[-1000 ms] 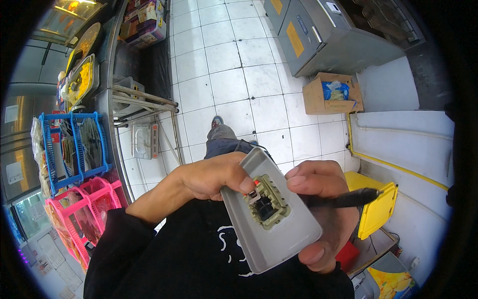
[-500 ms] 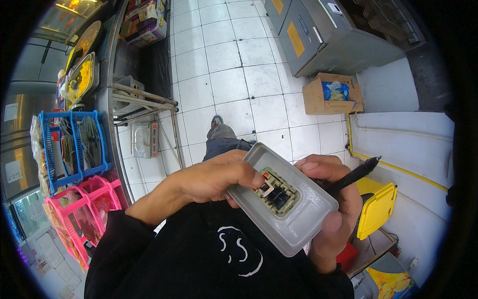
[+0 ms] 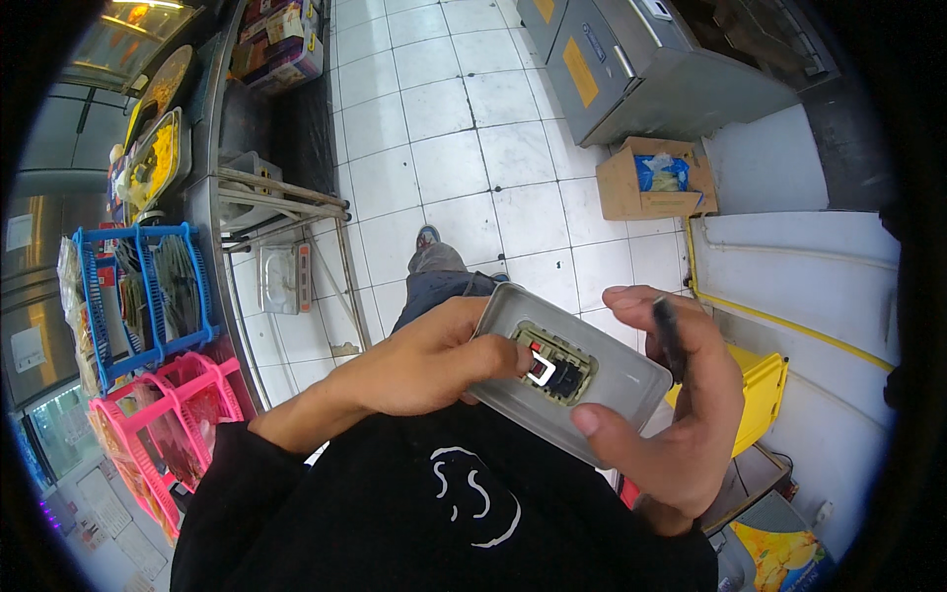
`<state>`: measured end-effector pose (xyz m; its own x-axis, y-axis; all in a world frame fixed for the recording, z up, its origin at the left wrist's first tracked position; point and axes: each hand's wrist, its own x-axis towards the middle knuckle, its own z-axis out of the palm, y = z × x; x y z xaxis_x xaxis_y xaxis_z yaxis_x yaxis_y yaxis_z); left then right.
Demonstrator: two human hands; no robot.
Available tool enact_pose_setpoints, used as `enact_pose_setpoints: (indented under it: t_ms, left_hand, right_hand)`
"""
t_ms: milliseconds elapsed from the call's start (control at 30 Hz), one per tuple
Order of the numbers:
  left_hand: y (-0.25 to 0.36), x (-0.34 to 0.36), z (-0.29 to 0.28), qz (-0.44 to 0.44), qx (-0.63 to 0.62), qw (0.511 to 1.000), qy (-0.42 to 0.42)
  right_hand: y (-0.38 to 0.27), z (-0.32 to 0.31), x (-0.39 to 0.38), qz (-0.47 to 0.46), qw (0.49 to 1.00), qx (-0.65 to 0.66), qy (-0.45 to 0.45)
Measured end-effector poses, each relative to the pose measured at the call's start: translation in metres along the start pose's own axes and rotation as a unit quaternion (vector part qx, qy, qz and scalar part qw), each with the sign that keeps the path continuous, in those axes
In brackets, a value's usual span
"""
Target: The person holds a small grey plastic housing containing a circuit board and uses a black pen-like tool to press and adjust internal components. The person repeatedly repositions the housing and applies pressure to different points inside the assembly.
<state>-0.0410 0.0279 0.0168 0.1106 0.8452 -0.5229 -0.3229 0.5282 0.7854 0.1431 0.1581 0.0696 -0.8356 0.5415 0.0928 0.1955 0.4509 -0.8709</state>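
Observation:
A shallow grey plastic housing (image 3: pixel 621 390) is held in front of my black shirt. Set in it is an olive-green fitting (image 3: pixel 577 355) with dark parts, a red bit and a white clip (image 3: pixel 541 369). My left hand (image 3: pixel 449 360) grips the housing's left end, its thumb pressed at the clip. A black pen-like tool (image 3: pixel 669 335) is in my right hand (image 3: pixel 691 414), whose thumb lies on the housing's near right edge while the fingers curl beyond the far right side.
Left: steel counter (image 3: pixel 207 138) with yellow food tray (image 3: pixel 158 158), blue rack (image 3: pixel 138 335) and pink rack (image 3: pixel 173 405). Ahead: tiled floor (image 3: pixel 454 158). Right: steel cabinet (image 3: pixel 631 99), cardboard box (image 3: pixel 621 197), yellow bin (image 3: pixel 760 400), yellow pipe (image 3: pixel 789 326).
The housing has turned to a flatter slant. My right fingers have lifted off its far edge and moved rightward; the tool has swung from pointing rightward to lying more nearly vertical in the picture.

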Motion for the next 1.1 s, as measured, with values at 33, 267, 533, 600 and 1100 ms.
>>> enact_pose_setpoints:
  t_ms: [33, 267, 533, 600, 1100]
  left_hand:
    - [0.002, -0.001, 0.0, 0.03, 0.022, 0.999, -0.003]
    - [0.002, -0.008, 0.005, 0.152, 0.119, 0.981, 0.014]
    - [-0.01, -0.012, -0.002, 0.236, 0.156, 0.957, 0.061]
    - [-0.014, -0.013, 0.0, 0.213, 0.081, 0.97, 0.081]
    - [-0.027, -0.007, 0.001, 0.055, -0.003, 0.993, 0.102]
  right_hand:
    - [-0.001, 0.0, 0.001, -0.032, 0.998, -0.057, -0.002]
    - [-0.015, 0.0, 0.003, -0.066, 0.983, -0.158, -0.065]
    - [-0.035, -0.017, -0.006, -0.021, 0.982, -0.184, -0.022]
    - [-0.039, -0.023, -0.012, 0.005, 0.971, -0.23, -0.067]
    - [-0.027, -0.027, -0.006, 0.063, 0.991, -0.118, -0.007]
